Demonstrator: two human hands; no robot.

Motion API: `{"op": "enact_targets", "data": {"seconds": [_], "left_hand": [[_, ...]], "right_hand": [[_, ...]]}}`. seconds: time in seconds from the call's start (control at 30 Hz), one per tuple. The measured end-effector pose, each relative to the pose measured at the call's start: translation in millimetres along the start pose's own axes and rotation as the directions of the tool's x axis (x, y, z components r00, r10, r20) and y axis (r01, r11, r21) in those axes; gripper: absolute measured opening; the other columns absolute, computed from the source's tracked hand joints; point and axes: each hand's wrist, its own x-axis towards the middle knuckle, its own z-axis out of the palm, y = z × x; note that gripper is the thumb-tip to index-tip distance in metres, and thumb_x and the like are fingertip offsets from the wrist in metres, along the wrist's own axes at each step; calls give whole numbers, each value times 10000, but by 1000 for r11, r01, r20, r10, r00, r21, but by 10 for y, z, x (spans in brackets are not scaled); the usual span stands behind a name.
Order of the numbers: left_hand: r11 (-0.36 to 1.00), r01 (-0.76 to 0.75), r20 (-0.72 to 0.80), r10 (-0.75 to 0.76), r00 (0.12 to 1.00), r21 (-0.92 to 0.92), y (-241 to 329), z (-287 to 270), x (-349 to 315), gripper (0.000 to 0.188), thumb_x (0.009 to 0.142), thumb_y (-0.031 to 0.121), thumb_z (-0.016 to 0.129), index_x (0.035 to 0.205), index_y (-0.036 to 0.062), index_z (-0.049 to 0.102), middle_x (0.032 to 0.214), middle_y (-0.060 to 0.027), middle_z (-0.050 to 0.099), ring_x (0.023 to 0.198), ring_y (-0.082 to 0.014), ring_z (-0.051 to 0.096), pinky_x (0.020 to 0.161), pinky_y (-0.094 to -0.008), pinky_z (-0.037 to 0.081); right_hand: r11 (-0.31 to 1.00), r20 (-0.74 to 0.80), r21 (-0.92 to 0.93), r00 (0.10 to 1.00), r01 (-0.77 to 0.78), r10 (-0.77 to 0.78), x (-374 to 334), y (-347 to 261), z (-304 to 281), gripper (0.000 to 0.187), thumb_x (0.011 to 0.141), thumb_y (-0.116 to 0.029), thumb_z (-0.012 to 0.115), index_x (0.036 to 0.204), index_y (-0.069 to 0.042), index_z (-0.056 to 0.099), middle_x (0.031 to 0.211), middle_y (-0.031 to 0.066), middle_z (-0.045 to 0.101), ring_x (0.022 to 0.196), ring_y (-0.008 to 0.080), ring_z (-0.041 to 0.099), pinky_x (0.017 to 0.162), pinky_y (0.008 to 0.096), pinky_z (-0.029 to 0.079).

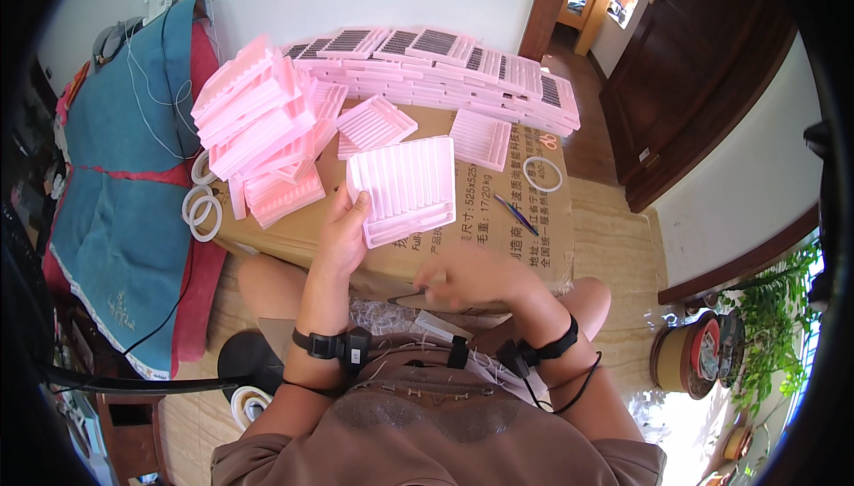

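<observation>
Pink tray [405, 185] — gripped in left hand [342, 224]; blurred right hand [470, 274] below, apart — can't tell its grip.

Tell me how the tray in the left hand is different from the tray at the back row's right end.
The held tray is up in the left hand; the end tray sits on a stack. The held tray shows bare grooves; the end tray has dark pieces. Both are pink.

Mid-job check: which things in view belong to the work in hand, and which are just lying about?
Likely in the work:
pink tray in the left hand
loose tray pile
trays with dark contents
cardboard surface

Probably just lying about:
potted plant
teal cover
wooden door
</observation>
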Motion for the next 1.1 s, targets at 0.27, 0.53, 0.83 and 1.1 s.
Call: {"op": "enact_targets", "data": {"seconds": [0.27, 0.53, 0.83, 1.1], "left_hand": [[986, -53, 80, 41, 996, 161, -8, 217, -97, 446, 1112, 132, 471, 1531, -4, 403, 1439, -99, 565, 1298, -176, 557, 1122, -362, 435], [937, -160, 145, 119, 982, 312, -100, 326, -130, 438, 1101, 110, 475, 1506, -43, 411, 1441, -116, 559, 1323, -177, 527, 1144, -364, 398], [937, -131, 126, 95, 988, 325, -123, 340, -131, 441, 1103, 130, 478, 1507, -33, 405, 1440, -116, 560, 1319, -182, 538, 1148, -373, 403], [975, -48, -81, 32, 996, -217, -78, 150, 19, 480, 1109, 243, 497, 1536, 66, 367, 1507, -115, 524, 1376, -261, 543, 1148, -466, 460]], "right_hand": [[983, -874, -34, 482, -181, 58, 363, -50, -351, 95, 850, -124, 787, 913, -55, 770, 862, 75, 670, 611, 206, 623, 601, 354, 517], [985, -921, 70, 370, -159, 125, 471, 20, -291, 92, 842, -114, 789, 896, -39, 787, 835, 79, 682, 619, 199, 622, 603, 341, 508], [980, -881, 137, 434, -145, 187, 511, 91, -380, 110, 832, -111, 784, 874, -20, 737, 837, 73, 670, 643, 190, 613, 626, 325, 510], [995, 140, -104, 990, -2, 17, -20, -49, -180, 129, 898, -141, 673, 985, -56, 718, 847, 97, 702, 718, 210, 678, 641, 382, 525]]}}
